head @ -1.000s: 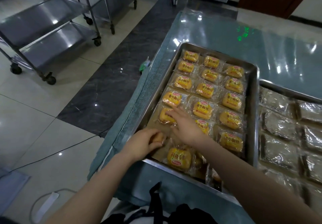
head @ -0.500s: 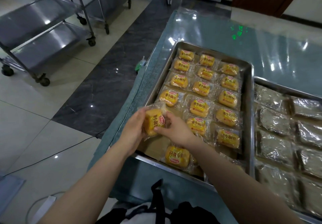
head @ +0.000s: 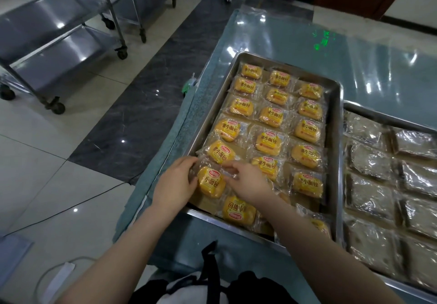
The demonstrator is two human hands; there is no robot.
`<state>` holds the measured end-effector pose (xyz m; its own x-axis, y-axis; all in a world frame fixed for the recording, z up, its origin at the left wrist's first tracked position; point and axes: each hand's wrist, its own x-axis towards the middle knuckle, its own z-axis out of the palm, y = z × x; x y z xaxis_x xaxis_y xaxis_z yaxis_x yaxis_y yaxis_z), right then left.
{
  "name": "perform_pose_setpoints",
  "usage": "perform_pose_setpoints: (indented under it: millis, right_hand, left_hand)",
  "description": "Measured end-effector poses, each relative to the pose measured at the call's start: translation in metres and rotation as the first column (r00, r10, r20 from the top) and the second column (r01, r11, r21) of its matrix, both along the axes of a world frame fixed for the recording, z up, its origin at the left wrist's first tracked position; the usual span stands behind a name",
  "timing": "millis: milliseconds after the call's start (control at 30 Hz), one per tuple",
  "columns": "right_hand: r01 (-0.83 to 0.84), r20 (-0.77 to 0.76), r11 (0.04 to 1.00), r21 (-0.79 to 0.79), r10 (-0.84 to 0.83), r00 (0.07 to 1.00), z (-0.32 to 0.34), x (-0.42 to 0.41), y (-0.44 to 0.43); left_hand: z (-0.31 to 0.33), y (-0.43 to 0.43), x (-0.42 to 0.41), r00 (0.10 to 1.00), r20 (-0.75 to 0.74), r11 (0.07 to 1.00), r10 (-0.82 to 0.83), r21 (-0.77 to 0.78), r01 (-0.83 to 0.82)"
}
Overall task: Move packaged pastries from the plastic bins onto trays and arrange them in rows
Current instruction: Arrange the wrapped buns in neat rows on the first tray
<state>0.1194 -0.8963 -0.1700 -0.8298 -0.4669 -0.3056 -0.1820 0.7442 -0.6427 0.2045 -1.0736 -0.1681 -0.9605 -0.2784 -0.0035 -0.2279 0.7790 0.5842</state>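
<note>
A steel tray [head: 337, 157] on the table holds several yellow packaged pastries in three rows. One pastry [head: 211, 182] lies in the left row near the tray's front. My left hand [head: 176, 184] holds its left edge, fingers curled on the wrapper. My right hand [head: 247, 180] pinches the clear wrapper at its upper right corner. Another pastry [head: 238, 210] lies upside down at the tray's front edge, partly under my right wrist. No plastic bin is in view.
A second steel tray [head: 387, 118] with dark pastries in clear wrappers sits to the right. The glass-topped table [head: 295, 34] stretches beyond. Wheeled steel racks [head: 59, 41] stand on the tiled floor at left. A cable [head: 71, 205] runs across the floor.
The pastry was lifted up in both hands half a second ago; now it lies in the left row of the tray, with both hands still on its wrapper.
</note>
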Motion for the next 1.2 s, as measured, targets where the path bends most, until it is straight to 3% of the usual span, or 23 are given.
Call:
perform_pose_setpoints:
  millis: [133, 267, 367, 467, 533, 733, 867, 1033, 1200]
  right_hand:
    - [-0.058, -0.011, 0.992, 0.112, 0.060, 0.998, 0.012, -0.004, 0.019]
    - [-0.271, 0.063, 0.910, 0.313, 0.265, 0.962, 0.022, 0.000, 0.037]
    - [-0.306, 0.026, 0.860, 0.409, 0.324, 0.946, 0.024, 0.014, 0.042]
    - [-0.209, -0.010, 0.914, 0.348, 0.227, 0.974, 0.025, 0.023, 0.048]
    - [-0.139, -0.024, 0.942, 0.304, 0.153, 0.988, 0.028, 0.026, 0.054]
    - [0.253, -0.171, 0.955, 0.154, -0.227, 0.959, 0.034, 0.028, 0.079]
    - [0.514, -0.164, 0.851, -0.106, -0.525, 0.835, 0.038, 0.025, 0.094]
    - [0.657, -0.172, 0.682, -0.322, -0.724, 0.668, 0.042, 0.026, 0.102]
    - [0.691, -0.117, 0.650, -0.315, -0.749, 0.652, 0.039, 0.030, 0.107]
  left_hand:
    - [0.001, 0.006, -0.002, 0.997, -0.017, 0.989, -0.077, -0.131, 0.074]
    - [-0.001, 0.019, -0.013, 0.965, -0.087, 0.959, -0.248, -0.165, 0.232]
    - [-0.013, 0.030, -0.020, 0.896, 0.091, 0.875, -0.435, -0.190, 0.445]
    - [-0.028, 0.033, -0.018, 0.849, 0.276, 0.848, -0.452, -0.164, 0.504]
    - [-0.031, 0.032, -0.018, 0.840, 0.305, 0.848, -0.450, -0.151, 0.509]
    - [-0.008, 0.036, -0.027, 0.901, 0.033, 0.890, -0.433, -0.145, 0.433]
    - [0.001, 0.059, -0.037, 0.841, 0.079, 0.833, -0.535, -0.119, 0.541]
    - [-0.008, 0.095, -0.042, 0.731, 0.231, 0.720, -0.642, -0.146, 0.679]
    - [-0.019, 0.098, -0.034, 0.739, 0.251, 0.706, -0.624, -0.222, 0.672]
